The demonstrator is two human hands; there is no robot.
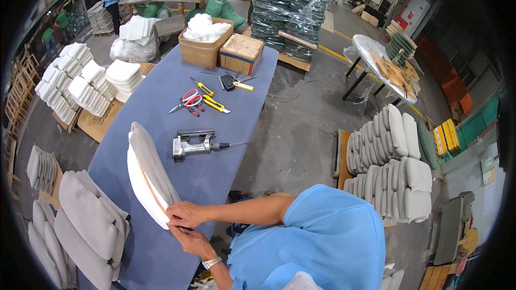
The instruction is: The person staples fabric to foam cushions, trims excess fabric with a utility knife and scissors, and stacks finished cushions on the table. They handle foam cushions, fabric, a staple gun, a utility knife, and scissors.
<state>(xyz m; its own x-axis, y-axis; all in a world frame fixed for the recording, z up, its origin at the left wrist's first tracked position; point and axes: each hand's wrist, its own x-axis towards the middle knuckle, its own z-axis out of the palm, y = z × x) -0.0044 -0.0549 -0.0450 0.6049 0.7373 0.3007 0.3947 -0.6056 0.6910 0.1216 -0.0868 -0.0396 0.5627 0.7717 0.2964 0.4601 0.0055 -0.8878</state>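
A seat cushion [161,180] stands on its edge on the blue-grey table, grey fabric on one side and white on the other. A thin brown strip shows between the two layers. At its near end my right hand [186,215] is closed, fingers pinching the corner. Just below, my left hand [194,243], with a watch on the wrist, grips the same end from underneath. Something small and dark shows between the hands; I cannot make it out. Beyond the cushion lies a silver staple gun [193,145] with its hose. Farther off are red-handled scissors [190,100] and a yellow cutter knife [216,104].
On the table [115,145], a carton of white stuffing [204,43] and a wooden-topped box [242,51] stand at the far end. Grey cushions [88,220] are piled at the near left. More cushion stacks [389,166] stand right. A person [111,0] works far left.
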